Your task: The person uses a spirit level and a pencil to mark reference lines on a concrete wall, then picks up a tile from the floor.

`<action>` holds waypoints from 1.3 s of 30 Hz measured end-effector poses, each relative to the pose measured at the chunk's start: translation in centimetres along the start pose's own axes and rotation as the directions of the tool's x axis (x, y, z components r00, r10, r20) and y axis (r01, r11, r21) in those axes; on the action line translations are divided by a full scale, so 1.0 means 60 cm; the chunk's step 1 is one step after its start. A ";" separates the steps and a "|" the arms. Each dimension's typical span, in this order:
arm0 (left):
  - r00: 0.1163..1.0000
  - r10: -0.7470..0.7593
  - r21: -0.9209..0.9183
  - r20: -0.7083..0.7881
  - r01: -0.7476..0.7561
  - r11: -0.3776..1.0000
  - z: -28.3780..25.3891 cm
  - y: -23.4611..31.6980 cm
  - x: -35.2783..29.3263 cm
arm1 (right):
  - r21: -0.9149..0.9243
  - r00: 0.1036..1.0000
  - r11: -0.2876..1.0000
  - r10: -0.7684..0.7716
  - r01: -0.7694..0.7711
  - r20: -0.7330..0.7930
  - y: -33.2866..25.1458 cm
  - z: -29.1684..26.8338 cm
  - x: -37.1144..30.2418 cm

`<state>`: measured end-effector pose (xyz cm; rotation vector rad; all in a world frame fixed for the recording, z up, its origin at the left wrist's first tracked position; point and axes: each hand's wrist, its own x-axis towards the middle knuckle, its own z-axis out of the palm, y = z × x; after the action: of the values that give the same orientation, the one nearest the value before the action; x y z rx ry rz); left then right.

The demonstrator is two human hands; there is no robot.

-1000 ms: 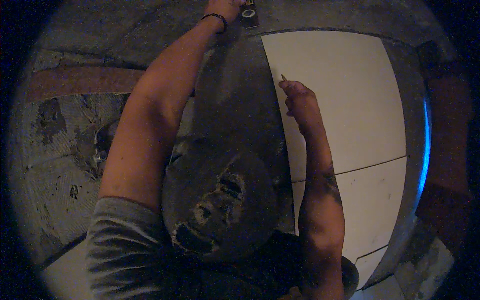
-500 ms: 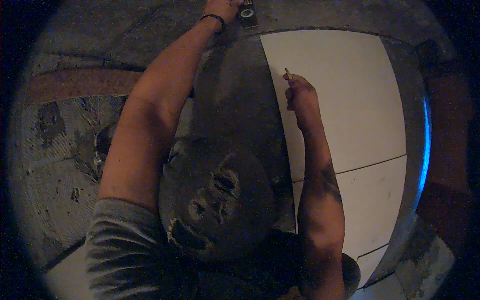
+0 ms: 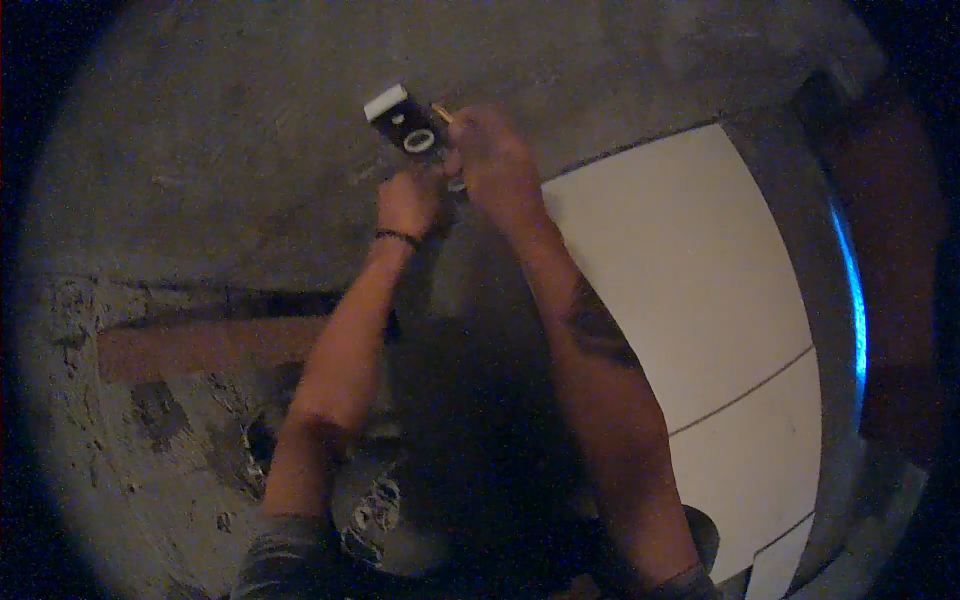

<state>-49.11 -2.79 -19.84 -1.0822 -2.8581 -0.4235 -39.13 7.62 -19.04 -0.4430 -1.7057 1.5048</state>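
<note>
My left hand (image 3: 407,203), with a dark band at its wrist, is closed at the near end of a dark boxy tool (image 3: 392,124). This tool has a pale ring on its face and a white block at its far end; its exact kind is unclear. Close beside it, my right hand (image 3: 492,160) is closed on a thin yellowish stick (image 3: 442,113), which looks like a pencil. The two hands nearly meet, and dim light and blur hide some of the fingers.
Large pale tiles (image 3: 690,270) with dark joints cover the floor on the right. Rough grey floor (image 3: 230,150) lies beyond my hands. At left is a reddish-brown strip (image 3: 210,348) beside ridged, stained mortar (image 3: 150,470). A blue-lit edge (image 3: 850,290) curves along the right.
My right hand has left its place over the tiles and moved up and left to my left hand. The boxy tool now shows nearer in view, and the view has shifted.
</note>
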 end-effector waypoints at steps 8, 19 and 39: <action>0.987 0.106 -0.043 -0.118 -0.112 0.993 0.050 -0.037 -0.025 | -0.311 0.986 0.936 -0.162 0.165 0.037 -0.003 0.017 0.018; 0.987 0.036 -0.129 -0.154 -0.057 0.990 0.020 -0.046 -0.058 | -0.442 0.988 0.897 0.035 0.036 0.152 0.050 0.010 -0.039; 0.990 0.025 -0.040 -0.137 -0.030 0.999 0.020 -0.100 -0.089 | -0.748 0.885 0.653 0.271 0.119 0.378 0.009 0.031 -0.056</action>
<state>-48.99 -10.18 -23.21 -1.0543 -2.7241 -0.5360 -38.57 4.15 -20.61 -0.6191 -2.7448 0.8940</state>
